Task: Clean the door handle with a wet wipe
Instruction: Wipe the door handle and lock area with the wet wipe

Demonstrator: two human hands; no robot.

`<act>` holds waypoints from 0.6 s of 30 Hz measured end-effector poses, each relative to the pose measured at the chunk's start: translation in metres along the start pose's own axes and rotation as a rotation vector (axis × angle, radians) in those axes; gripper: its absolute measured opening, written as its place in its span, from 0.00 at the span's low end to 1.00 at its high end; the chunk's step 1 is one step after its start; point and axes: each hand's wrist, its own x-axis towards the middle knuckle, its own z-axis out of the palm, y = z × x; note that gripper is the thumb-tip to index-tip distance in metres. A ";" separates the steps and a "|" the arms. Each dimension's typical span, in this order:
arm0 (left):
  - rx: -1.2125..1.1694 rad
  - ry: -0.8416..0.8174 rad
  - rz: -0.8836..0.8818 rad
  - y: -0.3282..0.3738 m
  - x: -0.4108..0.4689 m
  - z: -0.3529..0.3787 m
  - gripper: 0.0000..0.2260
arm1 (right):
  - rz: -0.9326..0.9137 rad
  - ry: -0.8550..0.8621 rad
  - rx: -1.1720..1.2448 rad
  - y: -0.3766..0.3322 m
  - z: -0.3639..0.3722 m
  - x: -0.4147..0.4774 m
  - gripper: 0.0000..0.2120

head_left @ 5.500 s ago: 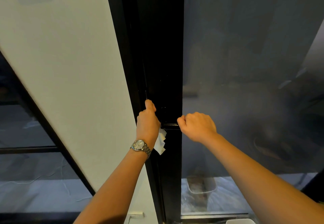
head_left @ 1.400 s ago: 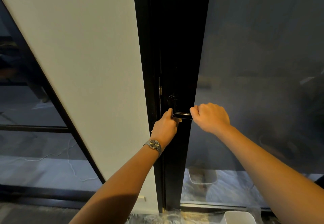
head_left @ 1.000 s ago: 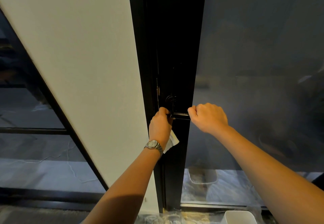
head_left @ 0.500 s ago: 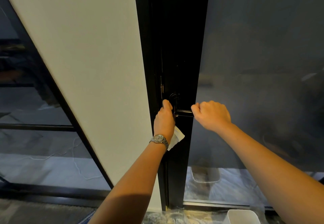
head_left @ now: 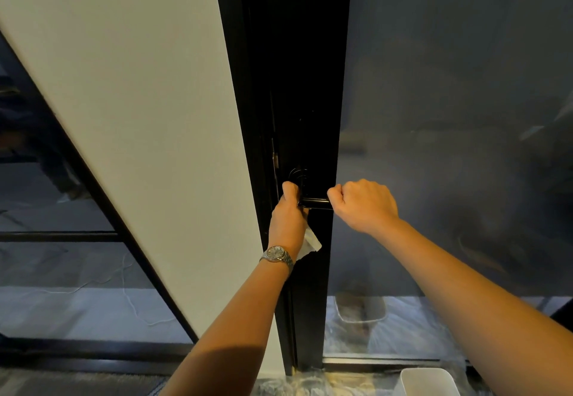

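Note:
A black lever door handle point(head_left: 314, 202) sticks out of a black door frame point(head_left: 310, 85) between a white wall and dark glass. My right hand point(head_left: 364, 205) is closed around the outer end of the lever. My left hand point(head_left: 288, 216), with a metal watch on the wrist, grips the inner end near the round base and holds a white wet wipe point(head_left: 310, 242). A crumpled corner of the wipe hangs below my palm; the rest is hidden inside my fist.
A white wall panel point(head_left: 139, 116) stands to the left. The dark glass door pane point(head_left: 449, 116) fills the right. A white bin point(head_left: 429, 383) sits on the floor at the bottom right, beside clear plastic sheeting point(head_left: 297, 384).
My left hand has shifted along the handle's inner end, from beneath the lever up toward its round base, with the wipe now hanging out below the palm. My right hand keeps its grip.

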 end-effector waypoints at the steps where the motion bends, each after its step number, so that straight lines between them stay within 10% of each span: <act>1: 0.015 0.016 0.005 -0.004 -0.001 -0.001 0.09 | -0.004 -0.004 -0.002 0.000 0.000 -0.001 0.26; 18: -0.136 0.138 -0.203 -0.017 -0.018 0.011 0.10 | -0.006 0.006 -0.020 -0.001 0.000 -0.001 0.26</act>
